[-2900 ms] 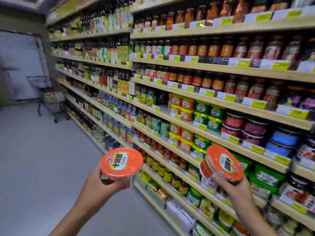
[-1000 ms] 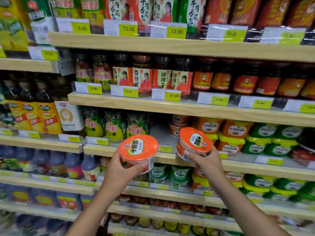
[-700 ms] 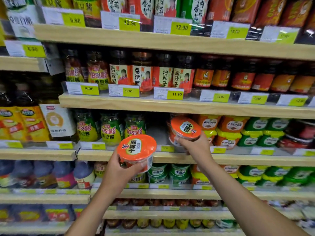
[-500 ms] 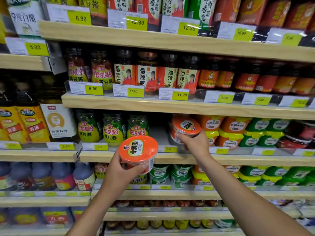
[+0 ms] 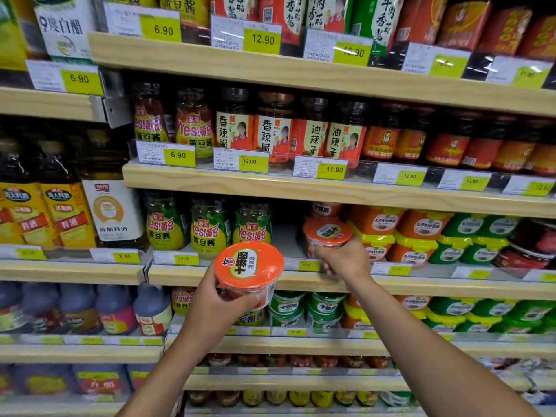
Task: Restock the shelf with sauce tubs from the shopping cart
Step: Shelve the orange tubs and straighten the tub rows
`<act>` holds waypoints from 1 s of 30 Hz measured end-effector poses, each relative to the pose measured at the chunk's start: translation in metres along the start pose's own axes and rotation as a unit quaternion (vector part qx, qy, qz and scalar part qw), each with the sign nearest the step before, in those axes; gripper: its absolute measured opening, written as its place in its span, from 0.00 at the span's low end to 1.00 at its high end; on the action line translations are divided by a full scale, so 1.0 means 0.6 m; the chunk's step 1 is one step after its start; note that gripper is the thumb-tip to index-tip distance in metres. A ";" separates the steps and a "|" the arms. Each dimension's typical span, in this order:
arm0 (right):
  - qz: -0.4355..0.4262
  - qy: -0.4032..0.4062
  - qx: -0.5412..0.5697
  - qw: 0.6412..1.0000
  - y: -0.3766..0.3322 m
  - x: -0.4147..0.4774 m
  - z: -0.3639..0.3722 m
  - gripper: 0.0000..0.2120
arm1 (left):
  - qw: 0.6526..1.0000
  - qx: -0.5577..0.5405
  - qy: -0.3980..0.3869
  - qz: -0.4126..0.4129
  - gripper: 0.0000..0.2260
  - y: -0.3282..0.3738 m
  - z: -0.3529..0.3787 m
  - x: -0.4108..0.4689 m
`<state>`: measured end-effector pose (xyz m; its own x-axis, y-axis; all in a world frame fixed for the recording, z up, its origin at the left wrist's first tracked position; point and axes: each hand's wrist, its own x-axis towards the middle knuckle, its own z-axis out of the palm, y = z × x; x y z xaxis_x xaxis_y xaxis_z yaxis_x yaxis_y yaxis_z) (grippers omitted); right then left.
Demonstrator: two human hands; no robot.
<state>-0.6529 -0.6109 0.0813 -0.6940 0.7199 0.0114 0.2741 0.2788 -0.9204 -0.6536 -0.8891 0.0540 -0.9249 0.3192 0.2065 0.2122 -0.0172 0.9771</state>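
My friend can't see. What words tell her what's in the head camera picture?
A right hand holds an orange-lidded sauce tub in a gap on a shop shelf. The left hand holds a second tub in front. Jars and yellow price tags surround them.

green jars (image 5: 209, 228), dark bottles (image 5: 115, 300), price tags (image 5: 180, 155)

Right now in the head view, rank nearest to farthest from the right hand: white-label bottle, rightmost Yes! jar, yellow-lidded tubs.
From the right hand, gripping an orange-lid tub:
1. yellow-lidded tubs, right beside it, on its right.
2. rightmost Yes! jar, left, across the shelf gap.
3. white-label bottle, far left, in the next bay.
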 end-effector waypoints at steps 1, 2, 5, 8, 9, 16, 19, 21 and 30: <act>0.003 0.002 0.003 1.000 0.002 0.001 0.003 0.30 | 1.000 0.001 0.000 -0.001 0.38 -0.002 -0.001 0.001; 0.006 0.004 0.008 1.000 0.004 0.003 0.005 0.33 | 1.000 0.003 -0.001 -0.002 0.39 -0.005 -0.002 0.002; 0.009 0.008 0.024 1.000 0.004 0.000 0.007 0.35 | 1.000 0.012 -0.002 0.000 0.41 -0.009 -0.002 0.004; 0.015 0.000 0.036 0.999 0.002 -0.009 0.003 0.34 | 1.000 0.016 -0.001 -0.002 0.42 -0.010 0.001 0.003; 0.014 -0.004 0.036 0.999 0.002 -0.010 0.002 0.34 | 1.000 0.016 -0.002 -0.001 0.41 -0.009 0.003 0.001; 0.010 0.002 -0.022 1.000 0.002 -0.017 -0.008 0.36 | 1.000 0.010 -0.010 -0.003 0.40 -0.006 0.014 0.001; 0.020 -0.001 -0.061 0.998 -0.008 -0.017 -0.009 0.35 | 1.000 0.014 -0.013 -0.005 0.39 -0.006 0.020 0.004; 0.025 0.005 -0.073 0.997 -0.015 -0.017 -0.008 0.34 | 1.000 0.015 -0.014 -0.002 0.37 -0.001 0.026 0.005; 0.030 -0.012 -0.027 0.999 -0.012 -0.007 -0.003 0.37 | 0.999 0.026 -0.022 -0.006 0.33 0.004 0.037 0.001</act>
<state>-0.6508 -0.6150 0.0886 -0.6906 0.7213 -0.0525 0.3500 0.2697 -0.8971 -0.6466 -0.8681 0.0553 -0.9133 0.3601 0.1903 0.2171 0.0352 0.9755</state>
